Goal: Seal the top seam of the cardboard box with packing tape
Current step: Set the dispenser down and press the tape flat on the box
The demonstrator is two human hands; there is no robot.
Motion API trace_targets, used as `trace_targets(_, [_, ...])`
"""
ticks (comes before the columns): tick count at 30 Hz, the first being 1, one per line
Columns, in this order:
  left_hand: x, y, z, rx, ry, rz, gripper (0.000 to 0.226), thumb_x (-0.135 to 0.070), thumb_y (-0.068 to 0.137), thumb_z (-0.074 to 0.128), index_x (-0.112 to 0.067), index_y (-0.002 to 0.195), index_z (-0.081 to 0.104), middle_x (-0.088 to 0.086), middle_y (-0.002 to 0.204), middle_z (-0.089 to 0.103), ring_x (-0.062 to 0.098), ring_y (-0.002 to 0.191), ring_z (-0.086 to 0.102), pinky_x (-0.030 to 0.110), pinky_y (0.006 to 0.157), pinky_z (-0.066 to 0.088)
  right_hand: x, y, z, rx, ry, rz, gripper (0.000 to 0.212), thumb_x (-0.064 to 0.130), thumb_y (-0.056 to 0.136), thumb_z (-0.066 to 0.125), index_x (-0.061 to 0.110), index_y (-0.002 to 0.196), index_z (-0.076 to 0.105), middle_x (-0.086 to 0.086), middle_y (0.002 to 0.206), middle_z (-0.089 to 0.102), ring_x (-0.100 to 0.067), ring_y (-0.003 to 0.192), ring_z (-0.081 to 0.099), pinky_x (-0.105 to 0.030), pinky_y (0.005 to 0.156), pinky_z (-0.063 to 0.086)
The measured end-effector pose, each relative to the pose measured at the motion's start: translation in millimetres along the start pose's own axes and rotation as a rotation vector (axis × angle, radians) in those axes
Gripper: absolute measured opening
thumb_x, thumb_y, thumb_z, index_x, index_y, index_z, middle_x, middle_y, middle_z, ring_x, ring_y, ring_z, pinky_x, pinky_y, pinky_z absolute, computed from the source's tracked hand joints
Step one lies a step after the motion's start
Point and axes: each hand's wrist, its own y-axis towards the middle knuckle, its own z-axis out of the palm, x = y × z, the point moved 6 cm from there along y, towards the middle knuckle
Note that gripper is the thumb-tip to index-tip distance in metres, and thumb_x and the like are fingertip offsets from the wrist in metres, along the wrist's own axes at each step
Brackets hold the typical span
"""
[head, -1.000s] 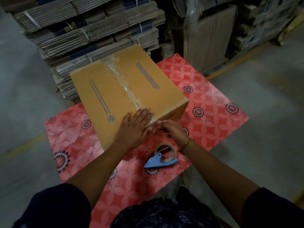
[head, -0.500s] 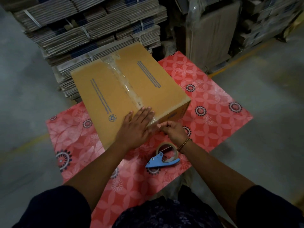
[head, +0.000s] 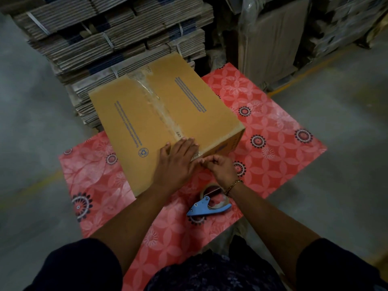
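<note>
Pressing flat, the left hand (head: 176, 162) steadied the box (head: 165, 122) mid-frame while right fingers (head: 207, 162) pinched the tape (head: 196, 157) end down.

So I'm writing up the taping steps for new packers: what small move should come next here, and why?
Probably press the loose tape end down over the near edge. Clear packing tape already covers the brown cardboard box's top seam, the left hand lies flat on it near that edge, the right hand seems to pinch the end, and the blue tape dispenser lies on the red patterned mat.
</note>
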Motion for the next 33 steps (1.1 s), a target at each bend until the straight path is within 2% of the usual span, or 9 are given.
trace_targets(2, [-1.1,0.8,0.2,-0.003,0.008,0.01,0.049,-0.053,0.102,0.037,-0.026,0.14,0.053,-0.003,0.152,0.051,0.018,0.141,0.045,0.052,0.106,0.036,4.6,1.1,-3.1,0.004,-0.108,-0.007,0.012,0.006,0.087,0.07,-0.005,0.091,0.074,-0.023,0.088,0.074,-0.024,0.078,0.067,-0.037,0.075,0.057])
trace_targets(6, [-1.1,-0.1,0.0,-0.016,0.024,0.012,0.047,-0.051,0.101,0.04,-0.026,0.139,0.053,-0.004,0.152,0.051,0.018,0.141,0.046,0.052,0.106,0.037,26.2,-3.5,-30.9,-0.093,-0.971,-0.128,0.017,0.026,0.078,0.057,0.022,0.08,0.073,-0.005,0.079,0.073,-0.028,0.075,0.068,-0.029,0.057,0.045])
trace_targets(9, [-1.5,0.5,0.2,-0.018,0.034,0.01,0.048,-0.051,0.1,0.042,-0.025,0.139,0.052,-0.002,0.152,0.051,0.019,0.14,0.046,0.053,0.106,0.037,56.4,-19.8,-36.0,-0.152,-1.035,-0.482,0.015,0.032,0.08,0.055,0.023,0.088,0.065,0.0,0.09,0.065,-0.024,0.088,0.059,-0.035,0.07,0.046])
trace_targets(13, [-3.4,-0.4,-1.4,0.035,0.034,0.023,0.053,-0.047,0.097,0.038,-0.021,0.142,0.047,0.002,0.153,0.048,0.023,0.141,0.045,0.055,0.106,0.038,82.2,-25.0,-22.3,-0.108,-1.158,-0.834,0.049,0.042,0.082,0.064,0.017,0.124,0.06,-0.004,0.127,0.06,-0.025,0.119,0.053,-0.04,0.091,0.044])
trace_targets(15, [-4.1,-1.3,-1.2,0.089,0.057,0.029,0.057,-0.046,0.094,0.038,-0.02,0.145,0.044,0.004,0.155,0.046,0.023,0.142,0.043,0.056,0.107,0.038,79.3,-10.8,-16.0,0.014,-1.3,-0.831,0.065,0.049,0.084,0.06,0.017,0.14,0.05,-0.003,0.148,0.049,-0.024,0.138,0.042,-0.041,0.105,0.038])
trace_targets(18, [-5.1,-1.4,-3.1,0.152,0.059,0.031,0.063,-0.04,0.087,0.033,-0.019,0.146,0.041,0.005,0.158,0.041,0.025,0.145,0.039,0.058,0.108,0.036,67.6,5.3,-14.1,0.17,-1.466,-0.792,0.073,0.053,0.087,0.056,0.017,0.148,0.04,-0.001,0.158,0.038,-0.023,0.146,0.032,-0.045,0.112,0.036])
trace_targets(21, [-2.7,-5.0,-5.6,0.178,0.021,0.054,0.076,-0.041,0.08,0.033,-0.018,0.152,0.036,0.006,0.163,0.033,0.025,0.149,0.032,0.058,0.115,0.03,66.9,5.1,-15.3,0.196,-1.535,-0.792,0.079,0.061,0.087,0.05,0.016,0.15,0.036,-0.001,0.159,0.035,-0.023,0.147,0.03,-0.045,0.113,0.034])
trace_targets(25, [10.0,-19.2,-3.3,0.136,0.013,-0.064,0.087,-0.063,0.086,0.044,-0.015,0.157,0.025,0.008,0.166,0.026,0.026,0.154,0.022,0.056,0.121,0.022,79.7,9.0,-5.9,0.275,-1.536,-0.885,0.085,0.071,0.089,0.035,0.014,0.152,0.033,-0.004,0.158,0.037,-0.022,0.146,0.033,-0.044,0.113,0.034])
trace_targets(33, [7.0,-18.9,-1.1,0.1,0.086,-0.141,0.068,-0.06,0.101,0.018,-0.021,0.155,0.032,0.003,0.163,0.033,0.02,0.151,0.029,0.054,0.118,0.029,78.9,34.5,14.5,0.522,-1.613,-1.025,0.073,0.062,0.095,0.035,0.011,0.148,0.041,-0.008,0.156,0.04,-0.023,0.144,0.037,-0.043,0.112,0.037])
